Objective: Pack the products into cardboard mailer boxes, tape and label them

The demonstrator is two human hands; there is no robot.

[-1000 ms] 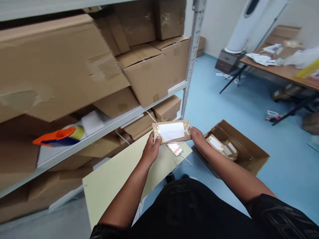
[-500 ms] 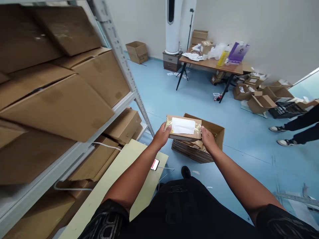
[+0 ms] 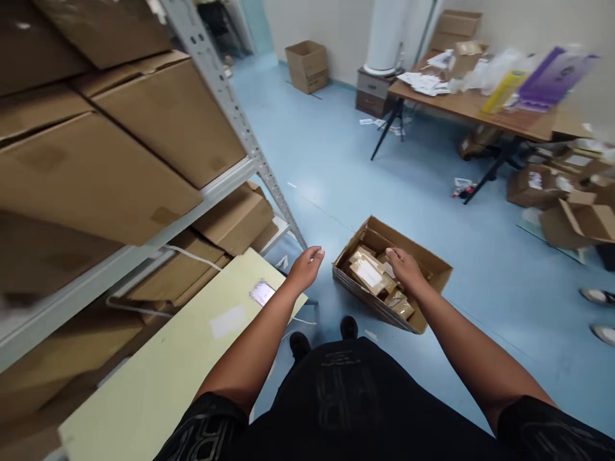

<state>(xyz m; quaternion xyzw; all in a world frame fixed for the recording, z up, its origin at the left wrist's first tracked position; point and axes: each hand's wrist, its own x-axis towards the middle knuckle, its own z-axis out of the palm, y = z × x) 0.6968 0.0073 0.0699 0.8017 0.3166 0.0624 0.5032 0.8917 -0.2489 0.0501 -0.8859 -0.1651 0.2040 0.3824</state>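
Observation:
My left hand is in the air between the pale yellow table and the cardboard box, open and loosely curled, with nothing in it. Over the box's inside hangs my right hand, also open, its fingers slightly bent and holding nothing. The open cardboard box stands on the blue floor below my hands. Several small taped parcels lie in it, among them a parcel with a white label on top. My right hand and forearm hide part of the box's contents.
On my left, a metal shelf holds large cartons. Beside it is the pale yellow table with a phone. A brown table stands far right. A person's shoes show at the right edge.
The labelled parcel has left both hands, and a labelled parcel now lies in the box. My hands have come apart from it. The view has swung left, so the room appears further right.

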